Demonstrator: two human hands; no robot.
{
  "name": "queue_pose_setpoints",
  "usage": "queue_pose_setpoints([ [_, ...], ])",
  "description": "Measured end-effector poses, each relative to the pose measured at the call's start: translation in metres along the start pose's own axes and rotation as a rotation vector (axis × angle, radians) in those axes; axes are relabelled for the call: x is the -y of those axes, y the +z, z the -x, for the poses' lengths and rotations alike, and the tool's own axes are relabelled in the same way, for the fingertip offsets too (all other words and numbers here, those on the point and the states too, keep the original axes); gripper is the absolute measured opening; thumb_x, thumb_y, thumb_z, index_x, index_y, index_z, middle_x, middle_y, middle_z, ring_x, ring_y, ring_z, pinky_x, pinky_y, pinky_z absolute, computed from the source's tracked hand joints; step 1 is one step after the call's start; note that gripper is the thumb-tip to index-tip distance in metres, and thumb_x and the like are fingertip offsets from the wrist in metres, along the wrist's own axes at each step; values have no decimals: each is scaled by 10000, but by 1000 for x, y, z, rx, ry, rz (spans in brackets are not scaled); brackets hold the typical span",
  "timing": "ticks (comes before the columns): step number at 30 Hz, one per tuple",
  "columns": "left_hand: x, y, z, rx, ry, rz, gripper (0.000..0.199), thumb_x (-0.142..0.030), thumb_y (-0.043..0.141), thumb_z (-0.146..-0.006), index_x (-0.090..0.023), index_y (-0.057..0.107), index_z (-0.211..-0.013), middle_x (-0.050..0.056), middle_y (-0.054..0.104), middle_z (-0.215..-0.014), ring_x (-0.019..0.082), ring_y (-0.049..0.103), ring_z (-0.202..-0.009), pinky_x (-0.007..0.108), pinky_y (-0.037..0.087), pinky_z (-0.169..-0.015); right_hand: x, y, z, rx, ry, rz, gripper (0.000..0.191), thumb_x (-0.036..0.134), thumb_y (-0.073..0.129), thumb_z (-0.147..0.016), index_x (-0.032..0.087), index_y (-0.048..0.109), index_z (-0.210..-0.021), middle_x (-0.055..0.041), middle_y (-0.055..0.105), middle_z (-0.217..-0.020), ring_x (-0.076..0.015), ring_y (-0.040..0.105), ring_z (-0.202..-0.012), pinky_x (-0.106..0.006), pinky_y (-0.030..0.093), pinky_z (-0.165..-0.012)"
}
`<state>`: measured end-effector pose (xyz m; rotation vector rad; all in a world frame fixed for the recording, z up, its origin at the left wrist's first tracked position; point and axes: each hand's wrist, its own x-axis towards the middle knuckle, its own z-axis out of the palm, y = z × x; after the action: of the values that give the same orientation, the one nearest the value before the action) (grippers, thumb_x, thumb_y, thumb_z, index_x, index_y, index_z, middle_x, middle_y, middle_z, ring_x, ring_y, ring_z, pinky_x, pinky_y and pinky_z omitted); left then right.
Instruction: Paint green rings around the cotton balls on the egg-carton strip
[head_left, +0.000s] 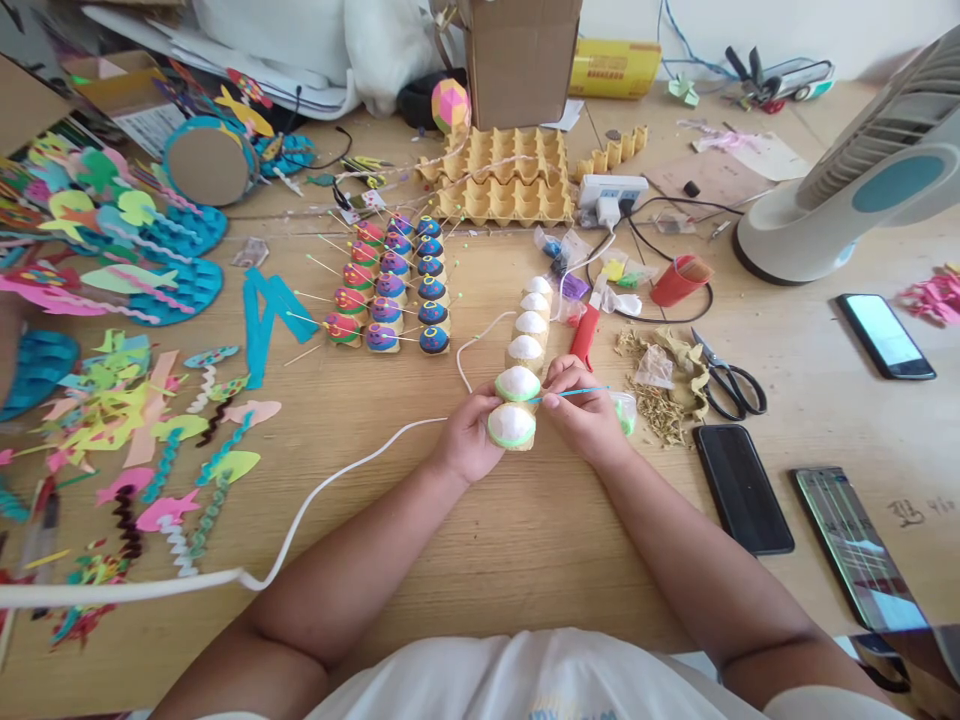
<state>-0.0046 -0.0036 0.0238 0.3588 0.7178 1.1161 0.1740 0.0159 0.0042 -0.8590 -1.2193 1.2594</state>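
Observation:
A strip of egg carton cups (531, 322) lies lengthwise before me, its domes covered in white. The two nearest domes have a light green band around their lower edges. My left hand (471, 440) grips the near end of the strip from the left side. In my right hand (589, 418) is a thin blue stick (585, 391), pinched between thumb and fingers. Its tip points left and meets the strip near the gap between the two green-edged domes. Beside my right hand sits a small clear bag (624, 410) with something light green in it.
Three painted egg carton strips (386, 290) stand at the left centre, with thin sticks poking out. A red-handled cutter (586, 335), scissors (727, 380) and phones (742, 488) lie to the right. A white cable (330, 482) crosses the left side. Foam-paper cutouts (112, 400) cover the far left.

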Motion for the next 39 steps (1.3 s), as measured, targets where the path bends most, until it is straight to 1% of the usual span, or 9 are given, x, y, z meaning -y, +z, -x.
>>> queue_pose_setpoints([
  [5, 0, -2, 0, 11, 0, -19, 287, -304, 843, -649, -185, 746, -892, 12, 741, -801, 153, 635, -704, 300, 491, -655, 1, 2, 1, -7, -12, 0, 272, 474, 941, -812, 279, 753, -788, -18, 552, -997, -191, 538, -930, -395, 446, -947],
  [8, -1, 0, 0, 13, -2, -14, 315, -303, 860, -628, -178, 755, -898, 11, 726, -772, 148, 608, -678, 299, 477, -639, 1, 2, 1, 4, -11, -37, 293, 489, 935, -816, 271, 742, -786, -19, 555, -1005, -190, 539, -929, -391, 446, -940],
  [13, -2, 2, 1, 8, -15, 3, 314, -299, 871, -606, -162, 758, -865, 18, 733, -772, 144, 620, -685, 288, 485, -647, 0, 0, 1, -18, 28, -12, 302, 489, 946, -803, 262, 747, -781, -20, 529, -1011, -186, 542, -931, -386, 447, -934],
  [16, -1, 1, 1, -5, -15, 4, 311, -295, 873, -596, -153, 764, -850, 26, 734, -764, 147, 620, -673, 292, 483, -636, -4, -2, 1, -16, 28, -45, 302, 506, 948, -794, 270, 760, -793, -17, 525, -1009, -188, 546, -938, -378, 442, -918],
  [20, 0, 1, 1, -24, -19, -26, 300, -308, 876, -578, -152, 772, -811, 18, 711, -721, 137, 582, -640, 292, 466, -611, -8, -5, 1, -20, 47, -30, 257, 476, 948, -802, 281, 780, -822, -14, 525, -1021, -181, 541, -925, -369, 431, -901],
  [24, 1, 1, 1, -64, -15, -45, 299, -323, 892, -558, -170, 789, -793, 7, 715, -712, 132, 573, -638, 281, 457, -608, -7, -5, 1, -22, 46, -83, 288, 505, 949, -789, 278, 775, -821, -13, 522, -1022, -179, 535, -911, -360, 424, -860],
  [29, 4, -4, 1, -79, 19, -72, 264, -294, 917, -570, -189, 799, -782, 9, 721, -737, 130, 579, -665, 272, 437, -631, -3, -1, 2, -1, 9, -40, 288, 465, 957, -786, 266, 751, -753, -15, 532, -991, -184, 530, -916, -389, 439, -919],
  [34, 5, -6, 0, -67, 19, -73, 274, -304, 925, -575, -195, 809, -798, 13, 724, -741, 133, 576, -656, 274, 442, -624, -1, 1, 2, -12, -18, -7, 254, 432, 947, -808, 272, 758, -751, -12, 533, -973, -183, 528, -922, -403, 442, -954],
  [39, 6, -5, -1, -85, 24, -68, 296, -312, 929, -568, -188, 805, -807, 15, 737, -752, 133, 596, -662, 268, 454, -627, -1, 0, 3, 5, -10, 5, 302, 479, 941, -803, 261, 739, -754, -18, 548, -1005, -184, 544, -931, -408, 467, -955],
])
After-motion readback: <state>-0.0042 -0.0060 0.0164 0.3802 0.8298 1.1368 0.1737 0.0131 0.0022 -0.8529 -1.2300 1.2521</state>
